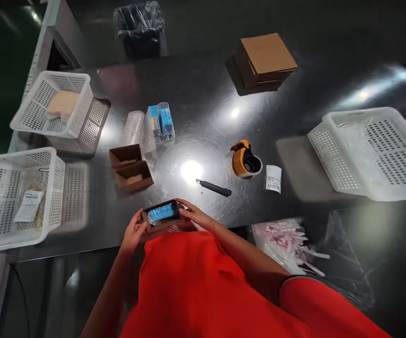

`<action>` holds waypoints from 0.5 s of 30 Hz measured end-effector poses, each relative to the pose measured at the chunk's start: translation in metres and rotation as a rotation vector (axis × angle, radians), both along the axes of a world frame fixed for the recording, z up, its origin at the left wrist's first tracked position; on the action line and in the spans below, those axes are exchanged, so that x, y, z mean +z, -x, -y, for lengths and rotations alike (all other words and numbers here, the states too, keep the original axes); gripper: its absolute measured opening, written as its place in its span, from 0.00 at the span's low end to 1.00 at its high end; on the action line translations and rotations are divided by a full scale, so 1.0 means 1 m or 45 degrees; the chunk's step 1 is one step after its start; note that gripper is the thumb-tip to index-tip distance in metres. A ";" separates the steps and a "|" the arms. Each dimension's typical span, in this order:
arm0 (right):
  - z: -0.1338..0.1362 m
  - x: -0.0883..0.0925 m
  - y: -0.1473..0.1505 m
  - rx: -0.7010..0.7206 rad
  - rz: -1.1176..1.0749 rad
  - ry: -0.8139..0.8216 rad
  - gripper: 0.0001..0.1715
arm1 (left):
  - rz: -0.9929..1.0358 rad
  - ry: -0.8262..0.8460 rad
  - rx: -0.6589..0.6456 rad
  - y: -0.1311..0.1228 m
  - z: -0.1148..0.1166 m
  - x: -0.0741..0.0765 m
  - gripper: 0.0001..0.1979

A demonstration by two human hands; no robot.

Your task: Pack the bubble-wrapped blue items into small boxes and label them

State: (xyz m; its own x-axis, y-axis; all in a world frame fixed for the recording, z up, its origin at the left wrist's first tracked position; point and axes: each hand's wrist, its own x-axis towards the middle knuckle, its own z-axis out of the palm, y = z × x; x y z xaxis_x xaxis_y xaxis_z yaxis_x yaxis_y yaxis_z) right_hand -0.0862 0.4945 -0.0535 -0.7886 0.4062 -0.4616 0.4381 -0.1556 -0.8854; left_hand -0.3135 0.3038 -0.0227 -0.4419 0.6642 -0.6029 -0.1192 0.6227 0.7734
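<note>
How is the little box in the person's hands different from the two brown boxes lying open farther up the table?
The held box has a blue bubble-wrapped item inside; the two open boxes look nearly empty. The held box sits between the left hand and right hand; nobody touches the others. All are small brown cardboard.

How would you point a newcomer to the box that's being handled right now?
Start at the near edge of the steel table, right in front of the red shirt. There the left hand and right hand grip a small open cardboard box. Unlike the two open boxes further back, it holds a blue bubble-wrapped item.
</note>
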 end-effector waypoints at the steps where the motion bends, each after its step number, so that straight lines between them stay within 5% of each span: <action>1: -0.002 -0.001 0.002 0.034 -0.013 0.133 0.37 | 0.076 -0.009 -0.058 0.006 -0.002 0.002 0.48; 3: -0.006 -0.003 0.008 0.120 -0.011 0.244 0.40 | 0.214 -0.038 -0.183 0.014 -0.006 0.004 0.50; 6: -0.011 -0.006 0.026 0.209 0.129 -0.077 0.40 | 0.273 -0.083 -0.310 0.016 -0.016 -0.007 0.49; 8: -0.012 -0.009 0.038 0.230 0.238 -0.356 0.38 | 0.071 -0.085 -0.296 0.010 -0.024 -0.021 0.43; 11: -0.011 -0.014 0.046 0.285 0.304 -0.491 0.39 | -0.337 -0.072 -0.243 -0.003 -0.035 -0.041 0.33; 15: -0.009 -0.022 0.033 0.277 0.145 -0.752 0.50 | -0.503 -0.062 -0.228 -0.011 -0.040 -0.047 0.43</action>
